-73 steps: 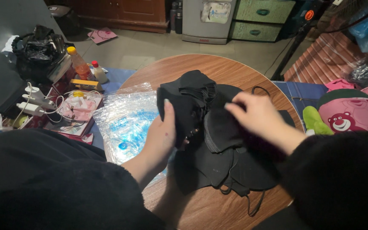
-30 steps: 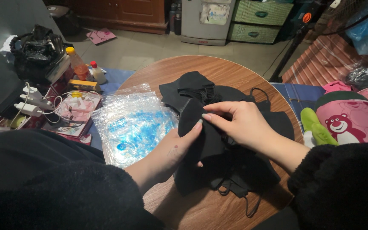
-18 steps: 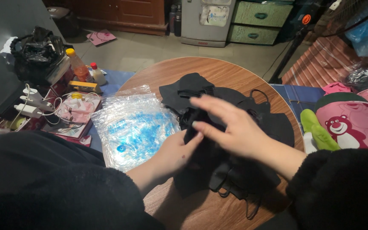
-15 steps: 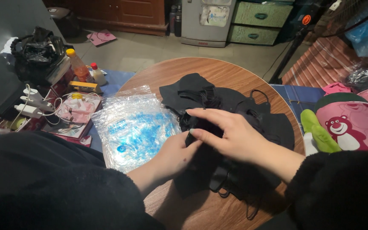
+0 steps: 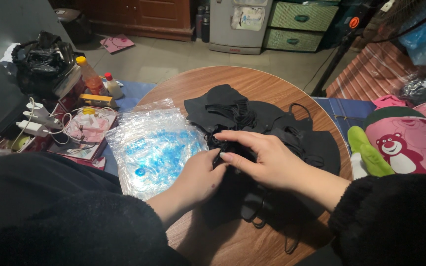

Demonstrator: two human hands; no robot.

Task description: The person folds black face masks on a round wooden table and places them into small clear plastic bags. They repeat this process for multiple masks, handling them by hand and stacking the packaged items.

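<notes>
Mid-sort: both hands on the pile of black face masks (image 5: 267, 128) at the centre of the round wooden table (image 5: 252, 81). Left hand (image 5: 200, 172) pinches one mask's edge; right hand (image 5: 262, 157) lies flat over it, fingers together. Most of the pile looks unsorted. Masks: soft matte fabric, thin ear loops. Crinkly clear plastic bag (image 5: 151, 148) lies just left, blue print inside.

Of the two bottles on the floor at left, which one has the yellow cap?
The taller orange bottle, standing farther left. The smaller pale bottle beside it has a red cap.
</notes>
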